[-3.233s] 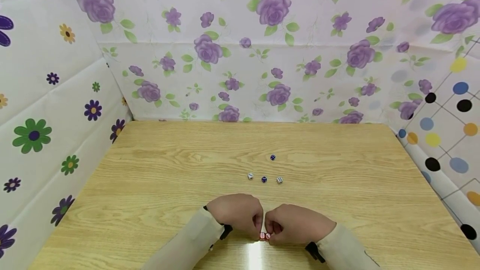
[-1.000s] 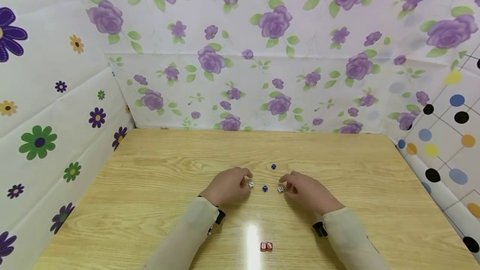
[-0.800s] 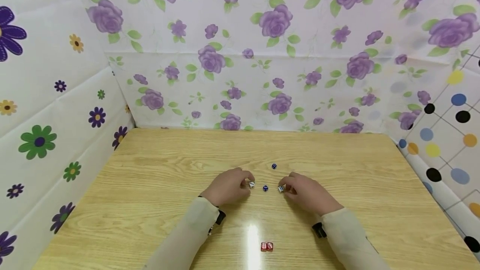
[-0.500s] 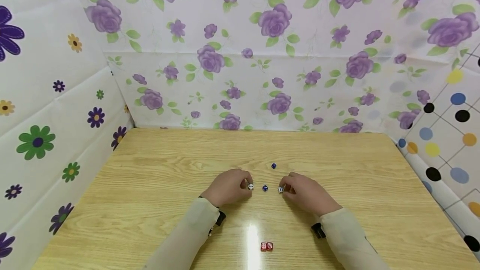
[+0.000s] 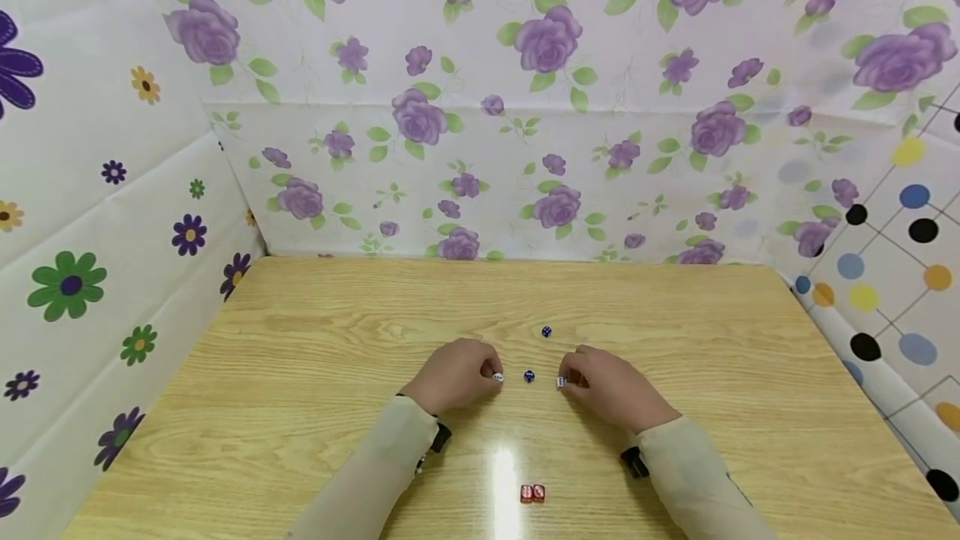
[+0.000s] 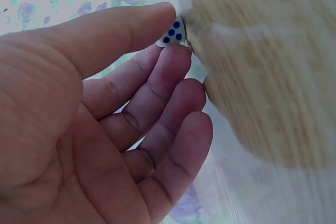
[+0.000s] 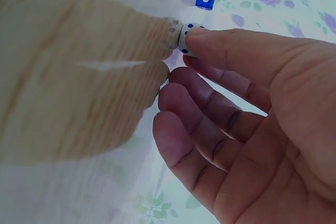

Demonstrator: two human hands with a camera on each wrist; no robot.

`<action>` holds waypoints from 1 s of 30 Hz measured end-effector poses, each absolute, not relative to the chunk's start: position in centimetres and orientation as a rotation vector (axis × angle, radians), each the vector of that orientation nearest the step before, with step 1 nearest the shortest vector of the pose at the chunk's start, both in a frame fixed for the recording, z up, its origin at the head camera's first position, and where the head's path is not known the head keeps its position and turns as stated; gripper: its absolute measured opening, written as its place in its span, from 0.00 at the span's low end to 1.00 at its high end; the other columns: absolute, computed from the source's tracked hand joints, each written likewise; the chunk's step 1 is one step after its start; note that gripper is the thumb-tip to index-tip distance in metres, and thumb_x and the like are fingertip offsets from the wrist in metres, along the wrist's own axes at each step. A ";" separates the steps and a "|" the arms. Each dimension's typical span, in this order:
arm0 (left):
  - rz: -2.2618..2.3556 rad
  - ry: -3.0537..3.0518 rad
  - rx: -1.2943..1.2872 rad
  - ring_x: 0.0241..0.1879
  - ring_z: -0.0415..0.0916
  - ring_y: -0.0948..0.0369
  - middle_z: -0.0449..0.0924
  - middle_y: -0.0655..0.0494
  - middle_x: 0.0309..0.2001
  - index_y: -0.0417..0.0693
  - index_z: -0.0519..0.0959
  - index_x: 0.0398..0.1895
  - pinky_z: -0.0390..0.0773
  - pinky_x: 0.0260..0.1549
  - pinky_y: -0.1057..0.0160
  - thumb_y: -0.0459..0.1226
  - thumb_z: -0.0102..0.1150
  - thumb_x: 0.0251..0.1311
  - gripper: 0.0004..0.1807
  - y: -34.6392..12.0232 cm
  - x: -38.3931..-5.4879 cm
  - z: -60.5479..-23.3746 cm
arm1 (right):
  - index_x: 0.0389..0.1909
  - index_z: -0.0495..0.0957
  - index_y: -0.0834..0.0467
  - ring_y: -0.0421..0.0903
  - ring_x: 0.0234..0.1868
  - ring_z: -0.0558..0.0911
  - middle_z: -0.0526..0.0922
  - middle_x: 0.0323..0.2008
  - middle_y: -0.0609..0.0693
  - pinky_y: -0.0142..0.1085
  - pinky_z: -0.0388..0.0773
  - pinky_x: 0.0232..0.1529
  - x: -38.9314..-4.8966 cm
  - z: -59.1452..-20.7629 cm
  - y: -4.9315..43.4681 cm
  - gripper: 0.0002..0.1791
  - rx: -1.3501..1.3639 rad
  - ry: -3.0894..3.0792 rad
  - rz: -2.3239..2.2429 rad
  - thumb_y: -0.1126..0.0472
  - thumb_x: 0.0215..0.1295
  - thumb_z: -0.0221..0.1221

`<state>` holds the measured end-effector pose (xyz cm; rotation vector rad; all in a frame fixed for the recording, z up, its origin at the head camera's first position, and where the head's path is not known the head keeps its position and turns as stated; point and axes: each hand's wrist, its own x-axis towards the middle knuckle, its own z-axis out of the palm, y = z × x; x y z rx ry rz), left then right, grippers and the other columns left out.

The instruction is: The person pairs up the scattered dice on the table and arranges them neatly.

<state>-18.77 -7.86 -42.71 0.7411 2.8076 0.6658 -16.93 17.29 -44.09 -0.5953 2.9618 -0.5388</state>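
Note:
My left hand (image 5: 457, 375) pinches a white die (image 5: 498, 377) between thumb and index finger; its blue pips show in the left wrist view, where the thumb (image 6: 142, 22) covers part of the die. Across from it, my right hand (image 5: 617, 390) grips a second white die (image 5: 561, 382) the same way, and the thumb hides part of that one too. Between the two hands a dark blue die (image 5: 529, 376) lies on the table, untouched. Both white dice are at or close to the tabletop.
Another dark blue die (image 5: 547, 331) lies farther back. Two red dice (image 5: 532, 493) sit side by side near the front, by a bright light reflection. The wooden table (image 5: 337, 315) is bordered by flowered cloth (image 5: 480, 148) behind and patterned cloths at both sides.
Both hands have left the red dice side by side and moved forward to the white dice. Their fingers have closed on these, and the left die has turned and shifted slightly left and nearer.

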 end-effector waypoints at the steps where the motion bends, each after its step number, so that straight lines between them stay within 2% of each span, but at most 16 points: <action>1: 0.670 2.805 0.744 0.29 0.73 0.69 0.78 0.67 0.31 0.54 0.83 0.34 0.75 0.33 0.65 0.42 0.64 0.56 0.05 -7.9 -18.8 -42.7 | 0.30 0.78 0.46 0.35 0.27 0.70 0.72 0.27 0.37 0.33 0.70 0.32 -16.9 -44.1 17.3 0.03 -0.598 2.966 -0.533 0.54 0.61 0.63; 13: 0.695 2.815 0.745 0.32 0.75 0.69 0.80 0.66 0.33 0.56 0.83 0.34 0.76 0.36 0.64 0.42 0.65 0.55 0.04 -8.0 -18.5 -41.8 | 0.29 0.77 0.45 0.34 0.26 0.70 0.72 0.25 0.34 0.31 0.70 0.30 -16.9 -43.6 17.3 0.05 -0.621 2.989 -0.532 0.55 0.60 0.64; 23: 0.727 2.810 0.760 0.33 0.75 0.69 0.81 0.64 0.35 0.52 0.84 0.40 0.76 0.35 0.65 0.41 0.61 0.57 0.09 -7.7 -18.4 -41.4 | 0.28 0.77 0.46 0.36 0.25 0.69 0.72 0.25 0.35 0.33 0.69 0.30 -16.8 -43.1 17.2 0.04 -0.611 3.014 -0.558 0.56 0.58 0.63; 30: 0.725 2.816 0.793 0.32 0.74 0.69 0.80 0.65 0.34 0.51 0.84 0.40 0.76 0.34 0.65 0.41 0.58 0.58 0.09 -7.7 -18.4 -41.3 | 0.26 0.75 0.46 0.37 0.24 0.69 0.71 0.23 0.36 0.33 0.68 0.28 -16.6 -42.8 17.2 0.06 -0.605 3.008 -0.583 0.56 0.56 0.64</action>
